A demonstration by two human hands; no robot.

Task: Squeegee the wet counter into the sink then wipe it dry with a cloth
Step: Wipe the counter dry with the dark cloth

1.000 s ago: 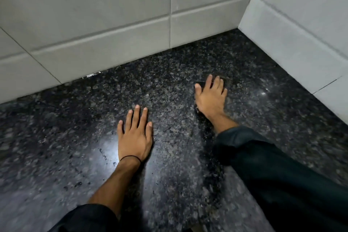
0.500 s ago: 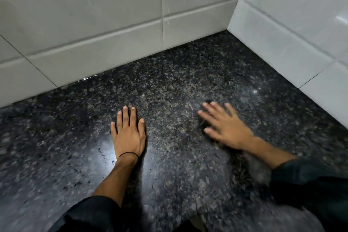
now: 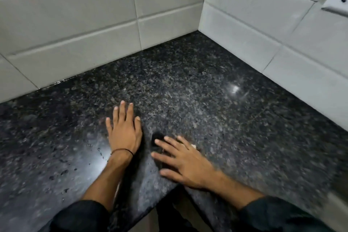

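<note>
From the head camera, the left hand (image 3: 124, 133) lies flat, palm down, on the dark speckled counter (image 3: 216, 100), fingers together and straight, grasping nothing; a thin black band (image 3: 122, 150) circles its wrist. Just right of it, the right hand (image 3: 185, 162) is spread flat, fingers splayed, pressing down a dark cloth (image 3: 157, 140), of which only a small patch shows beyond the fingertips, between the two hands. Water droplets (image 3: 64, 171) bead on the counter left of the left wrist. White wall tiles (image 3: 75, 24) rise beyond both hands.
</note>
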